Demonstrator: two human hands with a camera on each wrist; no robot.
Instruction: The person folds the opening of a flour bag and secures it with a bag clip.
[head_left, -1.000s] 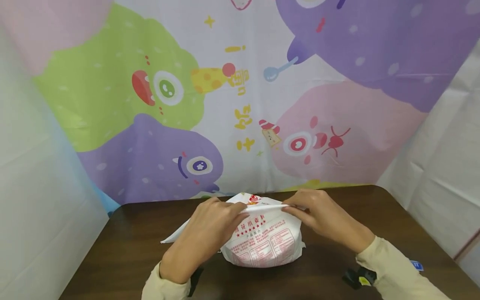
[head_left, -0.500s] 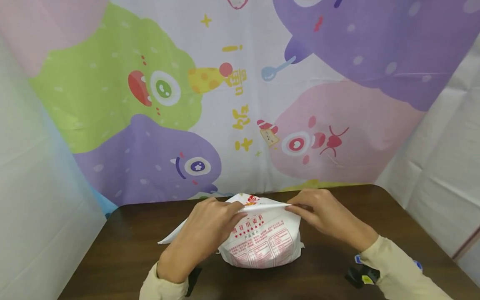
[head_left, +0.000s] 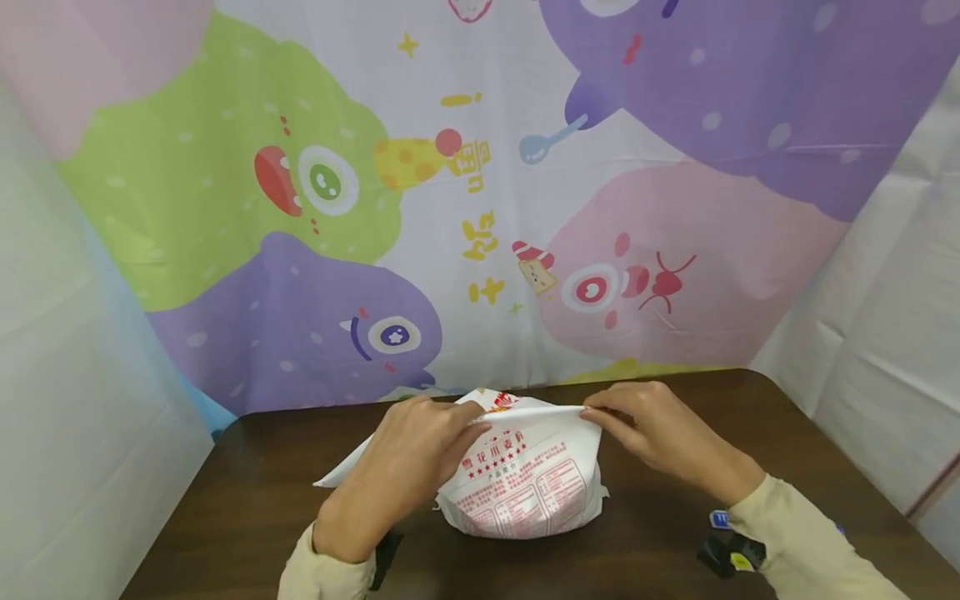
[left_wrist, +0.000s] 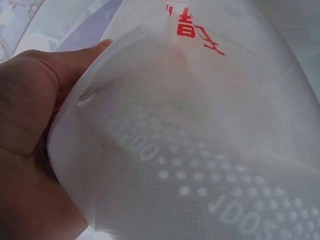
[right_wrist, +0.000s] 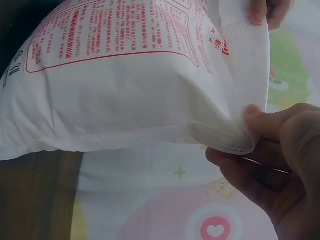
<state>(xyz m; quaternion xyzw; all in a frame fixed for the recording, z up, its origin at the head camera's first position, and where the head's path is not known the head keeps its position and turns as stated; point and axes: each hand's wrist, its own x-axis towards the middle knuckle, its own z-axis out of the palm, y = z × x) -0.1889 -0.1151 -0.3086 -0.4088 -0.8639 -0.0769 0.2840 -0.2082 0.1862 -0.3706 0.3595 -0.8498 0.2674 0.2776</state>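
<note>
A white flour bag (head_left: 525, 492) with red print sits on the table in front of me, its top folded over into a straight edge. My left hand (head_left: 416, 467) pinches that fold toward its left end, with a flap of the bag sticking out past the wrist. At the right corner of the fold, my right hand (head_left: 652, 421) pinches the edge between thumb and fingers. The right wrist view shows the right thumb (right_wrist: 257, 117) on the folded strip and fingers beneath it. In the left wrist view, bag material (left_wrist: 210, 125) fills most of the picture beside the left hand (left_wrist: 25, 115).
The dark wooden table (head_left: 255, 517) ends at a cartoon-printed cloth (head_left: 480, 333). Near the right sleeve lie a black item with a yellow mark (head_left: 731, 556) and a small blue-and-white piece (head_left: 719, 520). Another black thing (head_left: 386, 560) shows by the left wrist.
My right hand has slid a little to the right along the fold, out to the bag's corner. The left hand keeps its pinch, and the head view has shifted slightly.
</note>
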